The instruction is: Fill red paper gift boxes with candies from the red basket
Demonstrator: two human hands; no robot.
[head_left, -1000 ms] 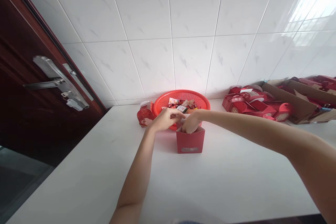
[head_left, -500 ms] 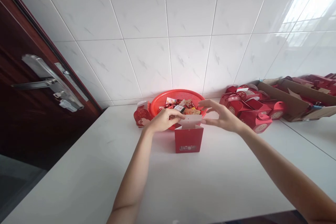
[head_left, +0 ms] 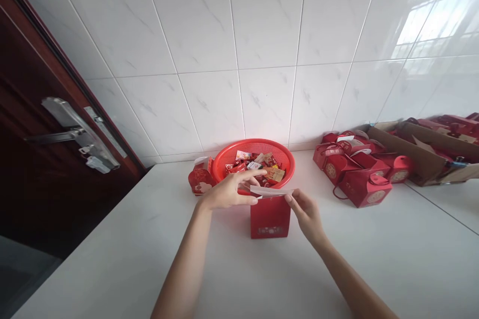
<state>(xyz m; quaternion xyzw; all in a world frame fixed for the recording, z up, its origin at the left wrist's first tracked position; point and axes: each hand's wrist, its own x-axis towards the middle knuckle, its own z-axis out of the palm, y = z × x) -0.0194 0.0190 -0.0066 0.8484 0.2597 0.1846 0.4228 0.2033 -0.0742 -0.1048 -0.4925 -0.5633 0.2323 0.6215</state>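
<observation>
A red gift box (head_left: 270, 218) stands upright on the white table, with a small cut-out window low on its front and its white-lined top flap folded low over the opening. My right hand (head_left: 307, 213) pinches the flap at the box's top right corner between thumb and fingers. At the top left corner is my left hand (head_left: 232, 190), its thumb and fingers spread apart, the thumb tip close to the box edge. Behind the box sits a red plastic basket (head_left: 220, 152) of wrapped sweets (head_left: 275, 174), partly hidden by my left hand.
Left of the basket stands another red box (head_left: 201, 179). Several closed red boxes (head_left: 362, 187) are heaped on the right, beside a cardboard carton (head_left: 411, 154) holding more red pieces. A tiled wall (head_left: 265, 104) runs behind, and a dark door (head_left: 37, 169) is at left.
The box's upright back flap has come down over the opening. My right hand has closed on the top right corner, and my left hand has opened its fingers at the left. The view has tilted up.
</observation>
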